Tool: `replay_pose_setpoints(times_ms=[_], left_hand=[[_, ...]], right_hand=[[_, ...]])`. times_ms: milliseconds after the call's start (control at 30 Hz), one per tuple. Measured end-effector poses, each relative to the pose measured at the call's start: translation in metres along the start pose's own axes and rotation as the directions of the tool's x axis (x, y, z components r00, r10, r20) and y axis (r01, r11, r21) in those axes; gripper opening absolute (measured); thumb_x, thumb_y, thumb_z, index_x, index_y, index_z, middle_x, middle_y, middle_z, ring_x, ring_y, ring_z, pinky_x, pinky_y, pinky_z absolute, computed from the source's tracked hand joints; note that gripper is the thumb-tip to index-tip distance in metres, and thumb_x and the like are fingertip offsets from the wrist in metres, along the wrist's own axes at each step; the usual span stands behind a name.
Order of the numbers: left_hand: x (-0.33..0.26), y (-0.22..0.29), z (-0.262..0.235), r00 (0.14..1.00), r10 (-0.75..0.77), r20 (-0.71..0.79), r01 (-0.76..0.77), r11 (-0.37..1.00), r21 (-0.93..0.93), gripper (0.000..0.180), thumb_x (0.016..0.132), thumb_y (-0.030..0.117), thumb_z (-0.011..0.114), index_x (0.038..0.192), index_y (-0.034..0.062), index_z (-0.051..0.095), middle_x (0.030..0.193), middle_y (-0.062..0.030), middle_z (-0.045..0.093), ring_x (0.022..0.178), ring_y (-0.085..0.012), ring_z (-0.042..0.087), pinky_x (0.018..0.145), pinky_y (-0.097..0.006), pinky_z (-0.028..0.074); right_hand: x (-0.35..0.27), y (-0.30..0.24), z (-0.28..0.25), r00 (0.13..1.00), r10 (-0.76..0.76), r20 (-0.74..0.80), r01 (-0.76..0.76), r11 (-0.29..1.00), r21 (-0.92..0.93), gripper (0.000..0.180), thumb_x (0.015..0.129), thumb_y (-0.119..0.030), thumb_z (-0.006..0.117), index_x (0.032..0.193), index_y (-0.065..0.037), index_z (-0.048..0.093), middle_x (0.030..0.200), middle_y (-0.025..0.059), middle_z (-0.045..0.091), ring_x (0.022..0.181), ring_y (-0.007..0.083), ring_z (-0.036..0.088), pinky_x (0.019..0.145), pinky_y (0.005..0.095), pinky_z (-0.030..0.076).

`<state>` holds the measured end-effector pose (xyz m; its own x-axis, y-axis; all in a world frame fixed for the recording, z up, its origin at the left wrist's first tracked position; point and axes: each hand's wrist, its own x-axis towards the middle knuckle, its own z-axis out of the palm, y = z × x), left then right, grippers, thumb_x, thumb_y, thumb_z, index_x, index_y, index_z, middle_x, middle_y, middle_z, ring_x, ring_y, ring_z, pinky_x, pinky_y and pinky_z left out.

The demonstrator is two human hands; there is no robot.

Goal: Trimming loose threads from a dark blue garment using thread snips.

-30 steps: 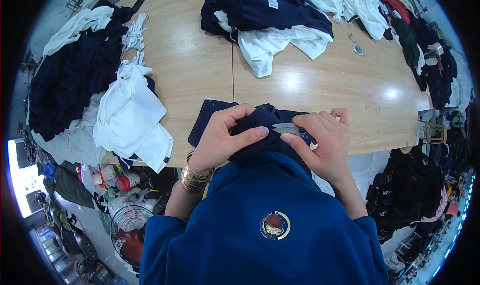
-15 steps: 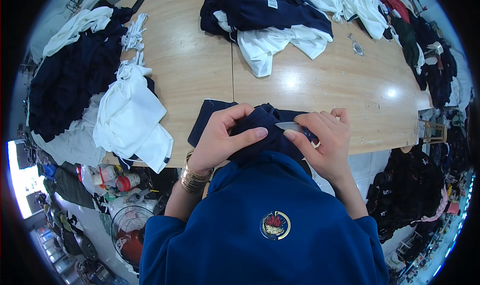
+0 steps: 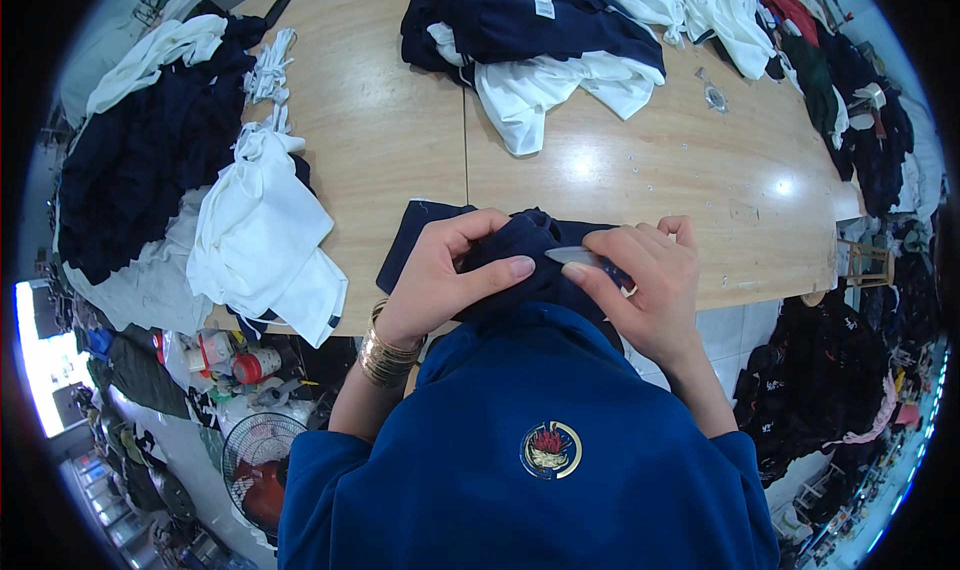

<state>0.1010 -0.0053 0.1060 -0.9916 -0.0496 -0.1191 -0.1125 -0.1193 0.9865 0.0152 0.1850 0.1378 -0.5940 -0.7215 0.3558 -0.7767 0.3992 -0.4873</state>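
A: Where is the navy cloth (image 3: 520,260), and who has it?

B: It lies at the near edge of the wooden table (image 3: 400,140), bunched up in front of the person's chest. The left hand (image 3: 440,280) has it clamped: thumb stretched across the top of the bunch, fingers curled round the far side.

A: And the right hand (image 3: 650,280)?

B: Closed, pinching a small silvery blade (image 3: 575,255) between thumb and forefinger. The tip points left and touches the cloth just beside the left thumb. Whether it is a knife or a snipper I cannot tell.

A: What is around them?

B: To the left, a white garment (image 3: 265,240) hangs over the table edge, near the cloth but not touching it. Behind it a dark heap (image 3: 150,160) with more white on top fills the left end. At the far side lies a navy pile (image 3: 520,15) with a white shirt (image 3: 540,90) spilling out toward the middle. Between that pile and the hands the tabletop is bare wood with a seam running down it.

A: Anything blocking the view?

B: The person's own blue top (image 3: 530,450) covers the lower middle and hides the near part of the cloth. The right hand's fingers cover most of the blade's handle.

A: And off the table?

B: A fan (image 3: 262,465) stands on the floor at lower left, with small bottles (image 3: 225,355) above it. Dark clothes (image 3: 850,370) hang at the right, by a stool (image 3: 865,260).
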Motion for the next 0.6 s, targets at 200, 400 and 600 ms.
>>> replay_pose_setpoints(times_ms=[200, 400, 600], left_hand=[[0.0, 0.001, 0.0, 1.0, -0.002, 0.002, 0.002, 1.0, -0.018, 0.029, 0.077, 0.025, 0.066, 0.094, 0.0021, 0.062, 0.082, -0.0042, 0.062, 0.071, -0.0076, 0.055, 0.065, -0.019, 0.043], [0.0, 0.002, 0.004, 0.999, -0.046, 0.02, 0.047, 0.995, -0.091, 0.028, 0.079, 0.024, 0.064, 0.095, 0.0015, 0.061, 0.082, -0.0037, 0.062, 0.071, -0.006, 0.055, 0.065, -0.018, 0.043], [-0.001, 0.0, 0.002, 0.994, -0.096, 0.046, 0.1, 0.989, -0.112, 0.03, 0.078, 0.023, 0.065, 0.098, 0.0012, 0.06, 0.085, -0.0047, 0.063, 0.074, -0.0065, 0.056, 0.068, -0.019, 0.044]], right_hand=[[0.001, 0.0, -0.004, 0.991, 0.131, 0.016, -0.132, 0.986, 0.104, 0.022, 0.075, -0.029, 0.066, 0.08, -0.009, 0.059, 0.067, -0.0002, 0.057, 0.054, 0.0124, 0.048, 0.063, 0.0299, 0.027], [-0.001, -0.006, 0.003, 0.997, 0.069, -0.018, -0.063, 0.97, 0.234, 0.02, 0.067, -0.014, 0.068, 0.084, -0.01, 0.059, 0.069, -0.0021, 0.058, 0.054, 0.0121, 0.048, 0.062, 0.0282, 0.026], [-0.005, 0.005, 0.014, 0.997, 0.006, -0.071, 0.016, 0.954, 0.299, 0.016, 0.067, -0.002, 0.061, 0.081, -0.01, 0.06, 0.071, -0.0014, 0.061, 0.058, 0.013, 0.049, 0.062, 0.0266, 0.028]])
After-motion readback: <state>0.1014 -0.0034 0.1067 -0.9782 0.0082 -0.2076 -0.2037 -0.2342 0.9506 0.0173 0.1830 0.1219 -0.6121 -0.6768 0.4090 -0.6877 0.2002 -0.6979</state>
